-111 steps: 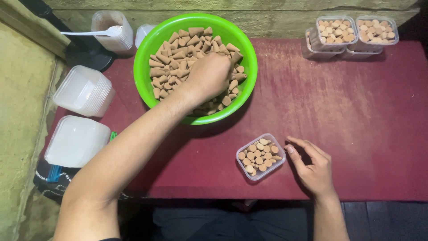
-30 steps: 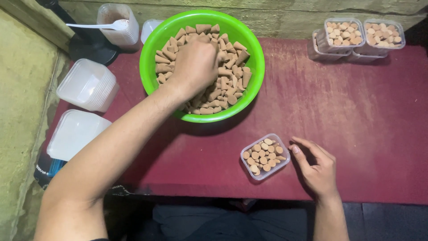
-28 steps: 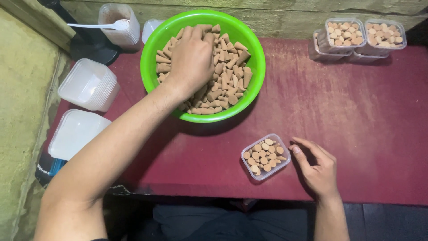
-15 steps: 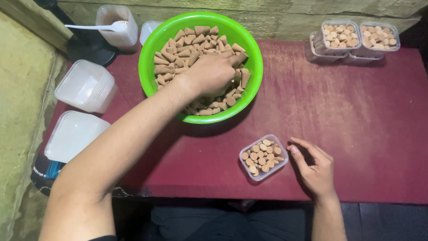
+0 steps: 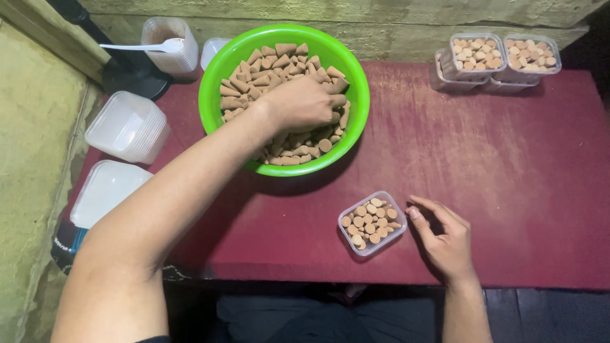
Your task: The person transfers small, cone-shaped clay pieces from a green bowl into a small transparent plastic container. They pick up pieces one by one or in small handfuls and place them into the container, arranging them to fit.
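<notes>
A bright green bowl (image 5: 216, 76) at the back of the dark red table (image 5: 508, 171) is heaped with tan cone-shaped pieces (image 5: 254, 70). My left hand (image 5: 302, 101) reaches into the right side of the heap, fingers curled down among the cones; whether it grips any is hidden. Near the front edge stands a small clear tub (image 5: 372, 222) packed with cones set flat end up. My right hand (image 5: 445, 238) rests on the table just right of the tub, fingers loosely apart, thumb close to its side.
Filled clear tubs (image 5: 499, 57) are stacked at the back right. On the left are a stack of empty tubs (image 5: 127, 127), a stack of lids (image 5: 105, 194), and a tub with a white spoon (image 5: 168, 46). A rough wall runs behind.
My left hand moved from the upper middle of the cone heap toward its right side and stayed in the bowl. My right hand and the small tub kept their places.
</notes>
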